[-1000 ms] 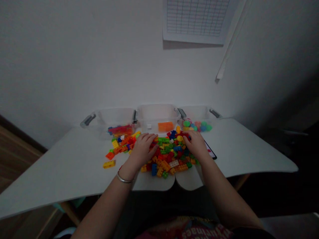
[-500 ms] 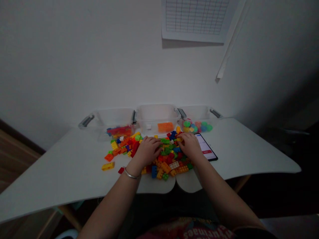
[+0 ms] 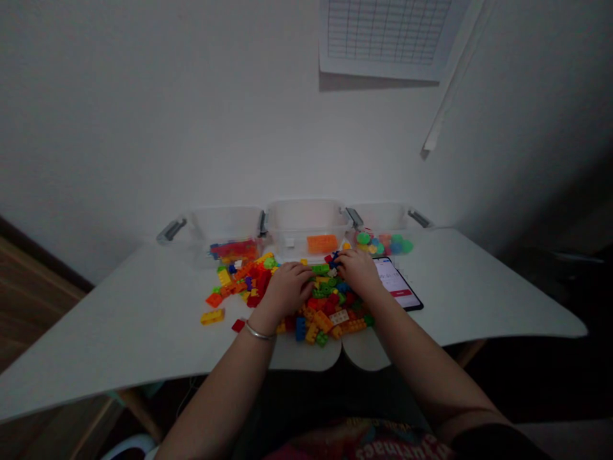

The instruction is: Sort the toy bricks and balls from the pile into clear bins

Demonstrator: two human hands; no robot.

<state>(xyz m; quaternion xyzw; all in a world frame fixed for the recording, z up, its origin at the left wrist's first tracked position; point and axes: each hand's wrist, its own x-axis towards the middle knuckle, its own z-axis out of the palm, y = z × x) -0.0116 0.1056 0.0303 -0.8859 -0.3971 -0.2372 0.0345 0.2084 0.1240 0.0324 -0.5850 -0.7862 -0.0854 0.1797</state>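
A heap of small coloured plastic bricks [image 3: 330, 313] lies on the white table [image 3: 119, 326] in front of me. My left hand [image 3: 285, 291], a bangle on its wrist, rests on the left-middle of the heap with its fingers curled down into the bricks. At the heap's far edge my right hand [image 3: 357, 271] has its fingers bent around small bricks near a blue one [image 3: 334, 259]. What either hand grips is hidden by the fingers.
Three clear bins stand along the wall: the left one [image 3: 225, 227] holds red and blue bricks, the middle one [image 3: 306, 220] an orange brick [image 3: 322, 243], the right one [image 3: 387, 217] round pastel discs. A lit phone [image 3: 400, 291] lies beside my right hand. Loose bricks [image 3: 212, 315] lie to the left.
Both hands have drawn closer together over the heap's far middle. My left hand's fingers went from flat to curled. My right hand moved left, uncovering the phone.
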